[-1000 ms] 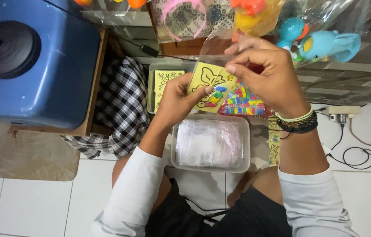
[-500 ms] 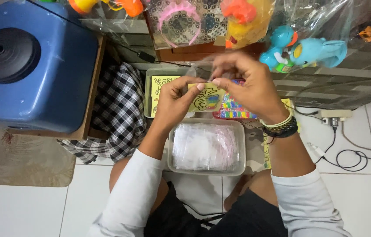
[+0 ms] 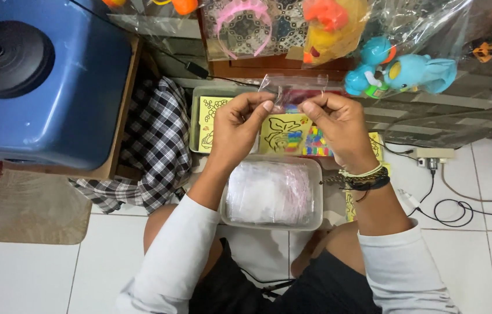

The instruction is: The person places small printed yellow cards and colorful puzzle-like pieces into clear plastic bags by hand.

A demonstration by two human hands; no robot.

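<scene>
Near the centre of the frame, slightly above the middle, the left hand (image 3: 235, 125) and the right hand (image 3: 342, 128) together hold a small clear plastic bag (image 3: 292, 87); the fingers of the left hand (image 3: 263, 106) are closed in a pinch on the bag's left side, and the fingers of the right hand (image 3: 310, 104) are closed in a pinch on its right side; a yellow card (image 3: 284, 135) with a black outline drawing and a patch of coloured bits sits between the two hands, just below the pinching fingertips, and whether it is fully inside the bag cannot be told. Bracelets (image 3: 365, 177) ring the right wrist. Just below the hands, on the tiled floor (image 3: 36, 273), stands a clear plastic tub (image 3: 270, 195) filled with empty clear bags; behind the left hand, a second tray (image 3: 198, 125) holds more yellow cards (image 3: 211, 119); a heap of coloured pieces (image 3: 316, 142) shows between the hands and the right wrist. At the upper left of the frame sits a blue container (image 3: 66, 87) with a black lid; beside it lies a checked cloth (image 3: 153, 145). Along the top edge hang bagged toys, among them a blue elephant toy (image 3: 417, 70) at the upper right; white cables (image 3: 455, 203) run over the floor at the right.
</scene>
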